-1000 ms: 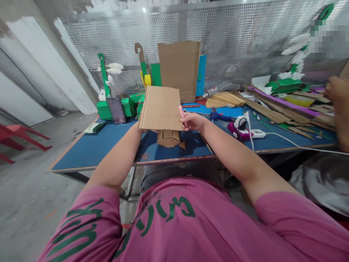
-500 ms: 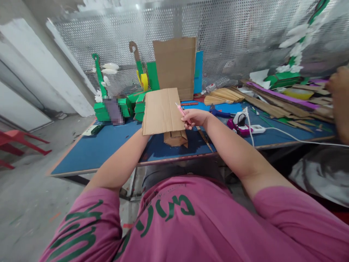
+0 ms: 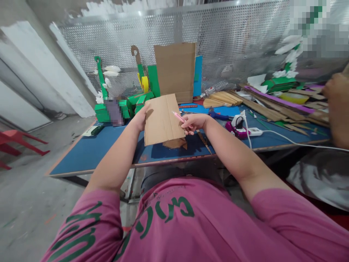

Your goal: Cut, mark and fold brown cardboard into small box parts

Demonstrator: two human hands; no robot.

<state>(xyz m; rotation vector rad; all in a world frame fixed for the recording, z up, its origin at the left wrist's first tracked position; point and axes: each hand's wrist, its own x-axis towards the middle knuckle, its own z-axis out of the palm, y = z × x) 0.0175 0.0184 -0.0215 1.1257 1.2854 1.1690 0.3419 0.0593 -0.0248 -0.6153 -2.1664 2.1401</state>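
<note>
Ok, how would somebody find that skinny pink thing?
Look at the big blue table, then at the flat cardboard sheet held above its near edge by the left hand. At that sheet's right edge, the right hand pinches a thin pink stick. It is the only pink thing in a hand; the chunky magenta gadget lies on the table.

Both bare arms stretch forward with elbows bent, the left hand [image 3: 139, 118] lifted with fingers curled tight in a grip, the right hand [image 3: 195, 122] level beside it, fingers pinched closed, wrist slightly cocked.
</note>
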